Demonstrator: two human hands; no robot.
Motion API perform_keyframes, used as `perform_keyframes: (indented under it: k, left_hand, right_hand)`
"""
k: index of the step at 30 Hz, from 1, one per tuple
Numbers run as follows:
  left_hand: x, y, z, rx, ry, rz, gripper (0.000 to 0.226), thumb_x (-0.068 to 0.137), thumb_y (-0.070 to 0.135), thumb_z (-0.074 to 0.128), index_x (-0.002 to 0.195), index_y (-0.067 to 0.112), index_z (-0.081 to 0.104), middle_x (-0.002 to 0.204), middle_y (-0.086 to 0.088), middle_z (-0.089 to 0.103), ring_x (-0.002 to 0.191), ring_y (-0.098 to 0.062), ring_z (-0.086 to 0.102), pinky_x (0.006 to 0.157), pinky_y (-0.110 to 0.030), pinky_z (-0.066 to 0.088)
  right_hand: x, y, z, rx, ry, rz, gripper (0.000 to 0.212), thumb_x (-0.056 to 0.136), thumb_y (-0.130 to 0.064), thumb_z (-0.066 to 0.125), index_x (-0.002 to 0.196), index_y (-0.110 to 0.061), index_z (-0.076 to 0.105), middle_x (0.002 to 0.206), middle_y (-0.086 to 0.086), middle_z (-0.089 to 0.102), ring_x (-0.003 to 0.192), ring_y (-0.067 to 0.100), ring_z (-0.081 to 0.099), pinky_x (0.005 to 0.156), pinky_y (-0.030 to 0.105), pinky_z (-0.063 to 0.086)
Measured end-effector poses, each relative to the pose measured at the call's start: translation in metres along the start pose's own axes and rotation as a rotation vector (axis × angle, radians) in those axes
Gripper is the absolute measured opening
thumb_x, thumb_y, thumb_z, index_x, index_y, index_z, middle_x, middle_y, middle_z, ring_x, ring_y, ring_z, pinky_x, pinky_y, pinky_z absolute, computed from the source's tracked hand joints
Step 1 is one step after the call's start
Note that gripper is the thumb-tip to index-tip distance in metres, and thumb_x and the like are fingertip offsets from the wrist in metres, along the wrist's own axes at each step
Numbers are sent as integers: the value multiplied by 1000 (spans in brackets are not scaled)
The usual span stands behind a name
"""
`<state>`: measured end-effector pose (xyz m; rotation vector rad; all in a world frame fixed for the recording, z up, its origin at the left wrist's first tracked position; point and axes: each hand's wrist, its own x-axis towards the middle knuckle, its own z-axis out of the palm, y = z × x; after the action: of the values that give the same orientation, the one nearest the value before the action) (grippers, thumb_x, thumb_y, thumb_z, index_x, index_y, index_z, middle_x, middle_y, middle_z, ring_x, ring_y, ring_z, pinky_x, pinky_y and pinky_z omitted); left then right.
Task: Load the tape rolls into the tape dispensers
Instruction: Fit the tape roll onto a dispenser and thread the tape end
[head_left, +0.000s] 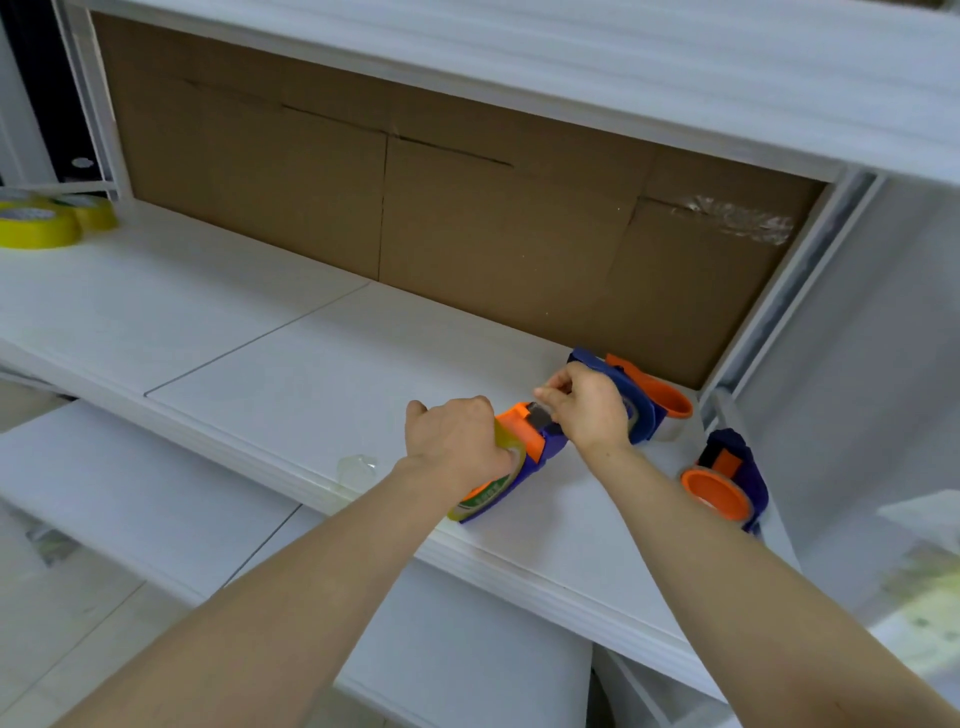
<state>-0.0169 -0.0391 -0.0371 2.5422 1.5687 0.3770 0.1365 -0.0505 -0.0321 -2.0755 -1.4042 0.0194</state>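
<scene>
Nearest, my left hand (457, 447) was curled round the tape roll (488, 501), already seated in the held dispenser (540, 449) on the shelf (311, 364). My right hand (587, 410) pinched what looked like the tape end (538, 414) at the cutter. I judged it best to pin the roll and draw the strip through flat. A clear scrap (357, 465) lay to the left. To the right were 2 more: the side dispenser (727, 478), and the rear dispenser (639, 395) crowding my right hand. Yellow rolls (36, 223) sat far left.

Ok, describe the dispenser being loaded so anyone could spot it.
On the white shelf, three blue-and-orange dispensers sit far right. It is the leftmost dispenser, under the left hand; unlike the other two, it carries a yellow roll.
</scene>
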Motion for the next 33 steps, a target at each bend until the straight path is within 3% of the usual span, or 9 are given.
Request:
perform_keyframes:
  k: [5,12,16,20,25,28,31,33]
  left_hand:
    - [-3,0,4,16,-14,9,33,81,49,53,86,17,45,80,1,52,88,-24,61,90,-37,32]
    - [-7,-9,7,16,37,11,30,80,46,54,84,17,45,91,-2,65,87,-25,62,85,-35,30]
    - [-10,-11,9,-61,51,-8,34,80,45,56,94,15,49,98,-2,65,92,-26,61,74,-29,35]
    - [-15,-16,13,-176,63,-41,43,78,45,59,104,12,53,101,-5,65,95,-29,62,70,-28,42]
    - [-20,-19,17,-292,104,-51,45,78,45,61,105,10,54,99,-5,65,91,-28,62,69,-27,44]
    - [-24,-21,18,-335,135,-58,47,78,45,62,110,11,54,101,-5,65,92,-26,62,69,-26,43]
    - [-28,-23,18,-359,160,-74,50,78,47,63,113,13,53,105,-5,64,97,-27,61,72,-25,39]
    - [-30,-24,18,-357,170,-78,51,77,47,63,115,14,52,107,-6,64,100,-28,60,74,-26,40]
  right_hand:
    - [1,5,7,18,-25,23,17,88,-26,62,90,-10,59,80,1,60,80,20,61,72,35,51]
    - [6,12,7,135,14,94,18,87,-23,64,92,-6,61,77,8,65,74,22,62,58,23,39]
    - [9,11,8,275,13,182,15,85,-22,67,84,-9,60,61,0,60,64,14,57,67,25,44]
    - [11,10,8,406,-40,298,16,83,-22,70,82,-8,62,60,0,60,69,17,58,76,30,46]
    - [6,6,12,437,-130,379,18,82,-23,71,81,-8,62,70,2,59,68,15,52,60,24,42]
    - [-2,0,10,610,-206,576,18,82,-23,71,81,-10,59,67,1,58,66,13,53,57,23,41]
    - [-13,-2,12,969,-394,881,12,86,-20,66,77,-13,60,55,3,65,48,12,61,47,19,49]
    - [-19,-1,18,1154,-446,967,12,88,-21,61,80,-13,64,55,5,67,48,14,63,48,21,52]
